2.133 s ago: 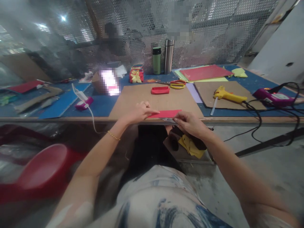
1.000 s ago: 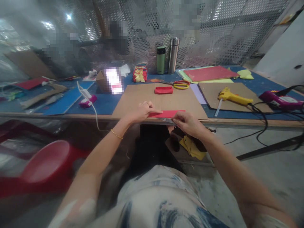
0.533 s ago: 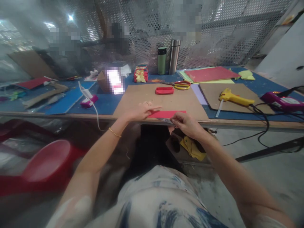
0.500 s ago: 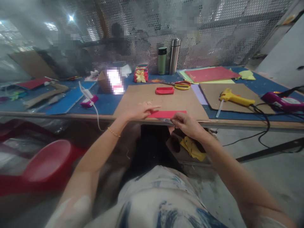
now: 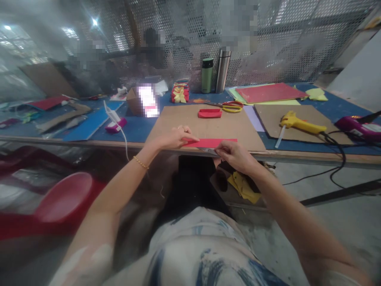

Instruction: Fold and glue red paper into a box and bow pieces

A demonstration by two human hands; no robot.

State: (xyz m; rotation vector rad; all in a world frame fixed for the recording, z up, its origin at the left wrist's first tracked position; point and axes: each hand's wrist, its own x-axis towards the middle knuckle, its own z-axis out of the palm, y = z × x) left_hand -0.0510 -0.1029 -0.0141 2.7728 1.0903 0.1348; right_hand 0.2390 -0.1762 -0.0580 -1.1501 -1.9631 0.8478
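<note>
Red, flat, paper-like strip (image 5: 214,142) is being held at the near edge of a rectangular brown cardboard sheet (image 5: 178,118), which is lying on a blue tabletop (image 5: 137,129). Its left end is being touched by the left hand (image 5: 177,137): the index finger is being kept outstretched along the strip, while the other fingers are being held loosely bent. Just below the strip's near edge, a thin, pointed, grey tool (image 5: 208,150) is being pinched between the thumb and index finger of the right hand (image 5: 233,155), with the remaining fingers being curled in. Whether the strip is being touched by the tool cannot be told. Farther back on the cardboard, a folded red piece (image 5: 210,114) is being left ungripped, near scissors with red and yellow handles (image 5: 222,105). To the right, a yellow glue gun (image 5: 309,126) is being supported by a smaller, dark-edged cardboard piece (image 5: 269,115).
</note>
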